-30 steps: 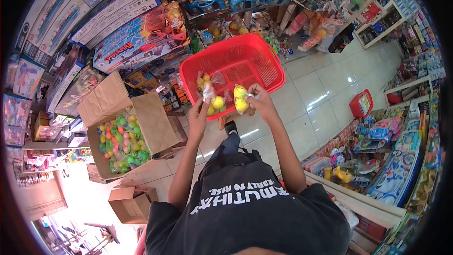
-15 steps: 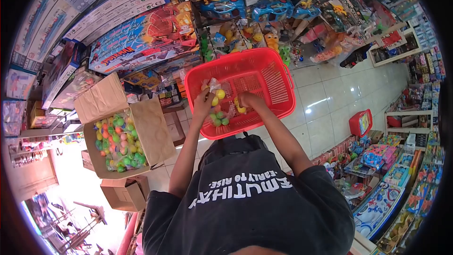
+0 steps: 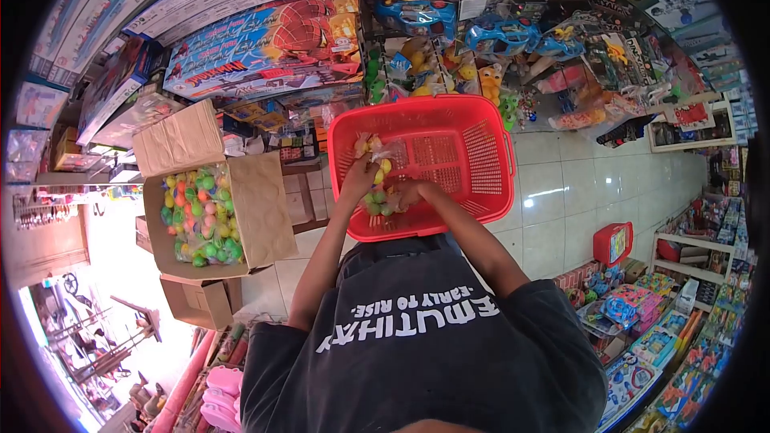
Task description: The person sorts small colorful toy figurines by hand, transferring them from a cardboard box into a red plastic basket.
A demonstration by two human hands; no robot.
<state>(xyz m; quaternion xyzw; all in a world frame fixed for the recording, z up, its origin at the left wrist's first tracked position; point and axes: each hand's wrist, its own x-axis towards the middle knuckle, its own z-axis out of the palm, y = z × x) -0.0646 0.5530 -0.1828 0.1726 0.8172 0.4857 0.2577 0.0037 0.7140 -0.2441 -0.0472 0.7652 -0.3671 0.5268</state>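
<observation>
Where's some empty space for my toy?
Inside the red basket, between the bagged balls and slotted right wall. Or the tiled floor between the basket and the small red container. Crowded: the basket's left, around the left hand and right hand, and the ball-filled cardboard box.

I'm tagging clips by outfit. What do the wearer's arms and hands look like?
The left hand and right hand are bare, no gloves visible. Forearms are uncovered; black short sleeves end near the elbows, part of a T-shirt with white lettering.
</observation>
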